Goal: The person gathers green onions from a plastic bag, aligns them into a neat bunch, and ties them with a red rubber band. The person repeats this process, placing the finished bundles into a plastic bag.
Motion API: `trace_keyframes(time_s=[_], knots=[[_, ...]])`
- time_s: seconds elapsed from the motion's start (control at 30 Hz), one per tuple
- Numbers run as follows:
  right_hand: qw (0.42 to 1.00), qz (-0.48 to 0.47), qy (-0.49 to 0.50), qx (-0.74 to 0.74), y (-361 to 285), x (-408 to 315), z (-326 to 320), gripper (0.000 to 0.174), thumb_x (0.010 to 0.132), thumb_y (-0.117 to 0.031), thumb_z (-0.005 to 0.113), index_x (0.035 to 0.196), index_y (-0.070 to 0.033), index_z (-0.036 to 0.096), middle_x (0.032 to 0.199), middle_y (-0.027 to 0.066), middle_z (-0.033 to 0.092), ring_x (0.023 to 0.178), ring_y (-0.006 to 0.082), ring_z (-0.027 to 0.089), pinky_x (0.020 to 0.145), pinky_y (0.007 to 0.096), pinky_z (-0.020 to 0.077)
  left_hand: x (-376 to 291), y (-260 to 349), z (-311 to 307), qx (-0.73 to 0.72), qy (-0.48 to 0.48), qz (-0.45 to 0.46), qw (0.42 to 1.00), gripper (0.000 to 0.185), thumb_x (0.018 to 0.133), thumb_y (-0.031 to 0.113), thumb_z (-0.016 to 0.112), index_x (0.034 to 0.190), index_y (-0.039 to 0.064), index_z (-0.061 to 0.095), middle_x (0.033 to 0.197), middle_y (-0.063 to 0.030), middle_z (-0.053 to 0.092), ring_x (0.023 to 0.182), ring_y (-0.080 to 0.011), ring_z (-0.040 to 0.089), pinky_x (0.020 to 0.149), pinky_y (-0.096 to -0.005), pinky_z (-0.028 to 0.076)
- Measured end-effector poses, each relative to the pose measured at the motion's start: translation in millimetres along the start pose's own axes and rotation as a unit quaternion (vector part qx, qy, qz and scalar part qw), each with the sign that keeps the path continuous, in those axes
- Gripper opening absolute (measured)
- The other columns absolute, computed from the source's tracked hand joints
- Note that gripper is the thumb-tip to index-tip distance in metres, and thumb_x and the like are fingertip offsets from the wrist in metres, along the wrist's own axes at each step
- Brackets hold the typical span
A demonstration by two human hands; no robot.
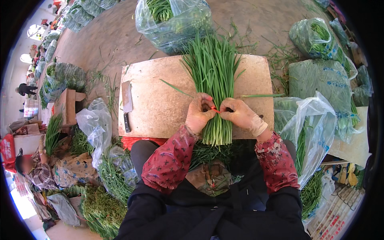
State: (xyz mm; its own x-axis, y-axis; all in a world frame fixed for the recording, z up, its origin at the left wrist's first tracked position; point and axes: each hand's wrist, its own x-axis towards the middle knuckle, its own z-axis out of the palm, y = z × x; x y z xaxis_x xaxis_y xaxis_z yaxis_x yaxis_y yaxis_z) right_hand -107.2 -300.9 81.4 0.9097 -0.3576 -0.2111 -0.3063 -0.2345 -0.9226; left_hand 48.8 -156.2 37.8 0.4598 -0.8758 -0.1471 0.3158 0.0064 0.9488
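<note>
On a pale wooden board (162,90) lies a large bunch of long green leafy stalks (213,69), their pale cut ends towards me. My left hand (199,112) and my right hand (241,115), both in thin translucent gloves, pinch a red tie (215,109) between thumb and fingers, across the front of the bunch. Whether the tie passes behind the stalks is hidden. A cleaver with a black handle (127,102) rests flat near the board's left edge. Single loose leaves lie on either side of the bunch.
Beyond the board stands a clear plastic bag of green stalks (174,27). More filled bags (319,87) and an open plastic bag (315,120) are at the right. Red ties (141,141) show under the board's front left edge. Another person (40,169) sits at the left among greens.
</note>
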Motion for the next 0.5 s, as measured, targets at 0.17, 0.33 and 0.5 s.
trace_keyframes(time_s=[0.17, 0.33, 0.5], knots=[[0.999, 0.023, 0.016, -0.035, -4, 2, 0, 0.024, 0.083, -0.018, 0.072, 0.094, 0.003, 0.067, 0.09, 0.0162, 0.066, 0.086, 0.0288, 0.065, 0.08, 0.0383, 0.0513, -2, 0, -1, -0.018, 0.005, -0.016, 1.0, 0.049, 0.079, -0.01, 0.07, 0.123, 0.004, 0.055, 0.102, -0.0041, 0.063, 0.093, -0.0139, 0.061, 0.085, -0.028, 0.05], [0.998, 0.013, 0.029, -0.052, -2, 3, 3, 0.022, 0.084, -0.018, 0.07, 0.094, 0.002, 0.069, 0.09, 0.0174, 0.067, 0.086, 0.0314, 0.067, 0.081, 0.0405, 0.0531, -5, 4, -2, -0.006, -0.013, -0.016, 1.0, 0.049, 0.08, -0.009, 0.071, 0.124, 0.004, 0.055, 0.108, -0.0063, 0.063, 0.096, -0.0151, 0.062, 0.086, -0.0288, 0.051], [0.987, -0.025, 0.087, -0.131, -1, 3, 10, 0.018, 0.086, -0.019, 0.071, 0.092, -0.002, 0.071, 0.092, 0.0178, 0.068, 0.09, 0.0382, 0.068, 0.08, 0.0452, 0.0536, -6, 5, 0, -0.037, -0.038, -0.029, 0.998, 0.03, 0.087, -0.006, 0.071, 0.114, 0.004, 0.061, 0.1, -0.0052, 0.066, 0.09, -0.0144, 0.063, 0.083, -0.0285, 0.052]])
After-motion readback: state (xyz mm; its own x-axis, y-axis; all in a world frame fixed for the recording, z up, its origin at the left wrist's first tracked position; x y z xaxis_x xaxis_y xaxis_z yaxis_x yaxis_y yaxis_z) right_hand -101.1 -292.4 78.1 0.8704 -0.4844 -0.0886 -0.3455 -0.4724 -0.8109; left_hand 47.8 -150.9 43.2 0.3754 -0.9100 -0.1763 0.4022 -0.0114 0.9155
